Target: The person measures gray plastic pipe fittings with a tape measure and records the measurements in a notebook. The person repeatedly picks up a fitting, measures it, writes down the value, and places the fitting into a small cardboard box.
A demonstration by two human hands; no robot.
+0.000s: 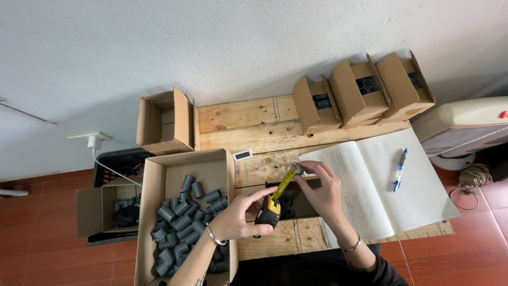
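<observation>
Left hand (238, 218) grasping a yellow tape measure (269, 211); its extended blade (286, 182) runs up to a small grey fitting (299, 170) pinched by the right hand (321, 190). Beside the left hand, a cardboard box (159, 180) of grey pipe elbows (185, 222); right of the right hand, an open ledger (386, 185) with a blue pen (399, 169).

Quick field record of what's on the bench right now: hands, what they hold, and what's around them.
left hand: grips yellow-and-black tape measure
right hand: pinches a small grey fitting at the end of the extended tape
large box: holds many grey pipe fittings, left of the hands
open ledger: lies right of the hands, blue pen on it
back of bench: three small cartons with dark fittings
</observation>
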